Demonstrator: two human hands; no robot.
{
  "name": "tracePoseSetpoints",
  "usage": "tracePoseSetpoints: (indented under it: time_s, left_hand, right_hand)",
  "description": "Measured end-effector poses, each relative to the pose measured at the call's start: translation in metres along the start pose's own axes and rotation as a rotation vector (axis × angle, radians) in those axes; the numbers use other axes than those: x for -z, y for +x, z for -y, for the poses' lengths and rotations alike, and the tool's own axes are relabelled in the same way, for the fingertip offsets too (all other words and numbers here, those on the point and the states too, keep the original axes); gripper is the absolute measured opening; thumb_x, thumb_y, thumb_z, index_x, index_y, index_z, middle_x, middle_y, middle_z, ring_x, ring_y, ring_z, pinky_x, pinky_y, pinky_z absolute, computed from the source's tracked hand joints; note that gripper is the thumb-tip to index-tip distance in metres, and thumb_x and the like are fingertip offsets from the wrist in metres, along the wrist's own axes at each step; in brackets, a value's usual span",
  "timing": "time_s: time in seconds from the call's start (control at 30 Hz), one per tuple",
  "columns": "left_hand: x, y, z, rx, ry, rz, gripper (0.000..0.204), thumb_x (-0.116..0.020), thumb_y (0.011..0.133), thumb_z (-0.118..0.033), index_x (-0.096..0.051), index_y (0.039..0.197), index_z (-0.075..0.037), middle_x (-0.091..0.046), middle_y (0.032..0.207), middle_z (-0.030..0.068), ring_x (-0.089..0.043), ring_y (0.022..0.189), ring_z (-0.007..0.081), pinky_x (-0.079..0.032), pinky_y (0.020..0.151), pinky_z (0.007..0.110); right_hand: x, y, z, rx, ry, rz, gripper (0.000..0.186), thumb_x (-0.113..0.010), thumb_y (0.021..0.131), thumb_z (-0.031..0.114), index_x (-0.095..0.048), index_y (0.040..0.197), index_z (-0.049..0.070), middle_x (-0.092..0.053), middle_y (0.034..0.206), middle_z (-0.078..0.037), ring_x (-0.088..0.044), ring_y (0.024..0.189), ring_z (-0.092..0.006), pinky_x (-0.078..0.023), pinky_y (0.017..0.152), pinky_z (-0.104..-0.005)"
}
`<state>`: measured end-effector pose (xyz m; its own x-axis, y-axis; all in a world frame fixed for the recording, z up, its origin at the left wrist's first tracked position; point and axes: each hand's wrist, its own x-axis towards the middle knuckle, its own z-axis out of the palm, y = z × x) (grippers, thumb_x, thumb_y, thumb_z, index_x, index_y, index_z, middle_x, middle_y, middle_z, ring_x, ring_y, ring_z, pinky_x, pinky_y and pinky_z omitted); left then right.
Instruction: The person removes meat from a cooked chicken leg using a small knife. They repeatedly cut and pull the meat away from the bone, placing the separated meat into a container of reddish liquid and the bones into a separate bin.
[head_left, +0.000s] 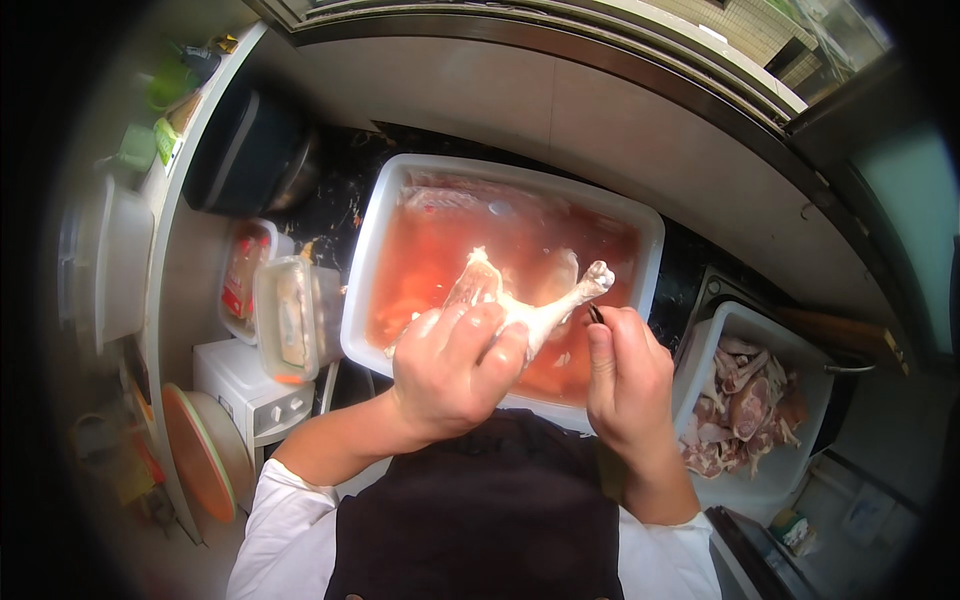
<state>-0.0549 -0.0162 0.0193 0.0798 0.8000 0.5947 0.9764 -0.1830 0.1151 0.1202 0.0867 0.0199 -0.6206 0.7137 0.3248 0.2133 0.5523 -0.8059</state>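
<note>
My left hand (450, 365) is closed round a raw, pale poultry leg (552, 312), whose knobbly bone end points up and to the right. This leg is held above a big white tub (366, 285) of reddish water (410, 250). Close to the leg's bone end, my right hand (632, 380) pinches a small dark tool (597, 315). Only the tool's tip shows above my fingers, so its kind is hidden. More pale meat (440, 197) lies in the water along the far side.
To the right stands a white bin (700, 380) holding several raw poultry legs (748, 405). Clear containers (275, 350) and a white appliance (235, 385) are at the left, beside a shelf panel (180, 190). A wall and window frame (700, 95) bound the far side.
</note>
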Motion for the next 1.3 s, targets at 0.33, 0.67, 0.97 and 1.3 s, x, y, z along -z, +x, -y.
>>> tracePoseSetpoints:
  time_s: [0.33,0.67,0.97,1.3]
  left_hand:
    - [-0.001,0.0,0.001,-0.005,-0.018,-0.044,0.029,-0.074,0.073,-0.008,-0.06,0.099,-0.004,-0.059,0.089,0.0094,-0.059,0.062,0.0204,-0.041,0.048,0.031]
    - [-0.0013,0.0022,0.0003,-0.017,-0.008,-0.038,0.029,-0.074,0.073,-0.008,-0.06,0.099,-0.005,-0.059,0.088,0.009,-0.059,0.062,0.0199,-0.041,0.047,0.031]
    - [0.0036,-0.0028,-0.0004,-0.001,0.01,0.059,0.048,-0.087,0.073,-0.022,-0.058,0.107,-0.005,-0.059,0.093,0.0112,-0.06,0.066,0.0262,-0.046,0.054,0.036]
    - [0.0037,0.002,0.0025,-0.084,0.104,0.01,0.026,-0.07,0.075,-0.01,-0.06,0.098,-0.007,-0.058,0.086,0.0067,-0.056,0.061,0.0175,-0.039,0.048,0.03]
  right_hand:
    - [-0.0021,0.0042,-0.0031,0.046,-0.1,-0.002,0.01,-0.065,0.094,0.003,-0.06,0.1,-0.002,-0.056,0.079,-0.015,-0.058,0.062,-0.0328,-0.047,0.055,-0.0402]
    - [-0.002,0.0056,-0.0045,0.067,-0.113,-0.018,0.008,-0.066,0.092,0.001,-0.06,0.097,-0.001,-0.055,0.078,-0.014,-0.057,0.06,-0.0314,-0.047,0.054,-0.0397]
    - [-0.0029,0.0059,-0.0024,0.02,-0.14,-0.081,0.007,-0.066,0.091,0.0,-0.06,0.093,-0.001,-0.055,0.076,-0.013,-0.057,0.06,-0.0311,-0.046,0.054,-0.0391]
    - [-0.0037,0.0058,-0.0037,0.031,-0.193,-0.05,0.007,-0.067,0.091,0.001,-0.061,0.093,0.0,-0.057,0.076,-0.013,-0.059,0.062,-0.0319,-0.048,0.055,-0.0392]
